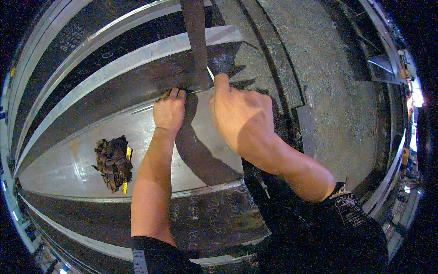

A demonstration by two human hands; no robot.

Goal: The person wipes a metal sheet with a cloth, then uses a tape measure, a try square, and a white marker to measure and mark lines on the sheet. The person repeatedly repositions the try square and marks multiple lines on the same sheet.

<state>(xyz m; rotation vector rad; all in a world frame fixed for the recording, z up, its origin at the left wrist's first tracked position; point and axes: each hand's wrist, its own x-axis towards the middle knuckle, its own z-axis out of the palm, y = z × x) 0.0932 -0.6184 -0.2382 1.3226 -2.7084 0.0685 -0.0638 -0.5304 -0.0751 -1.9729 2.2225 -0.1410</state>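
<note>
If held loosely, could skid: got a thin white strip (210, 73) seemingly clenched in the right hand (242, 112), just right of the dark upright bar (195, 36). Left of that bar, can't tell the grip of the left hand (169, 110); might get pinched from bumping it.

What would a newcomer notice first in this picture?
Probably the right hand, with a thin white stick near the dark bar, and the left hand at the far edge of the pale beam. Next, a dark crumpled bundle lies farther left, partly covering a yellow strip.
</note>
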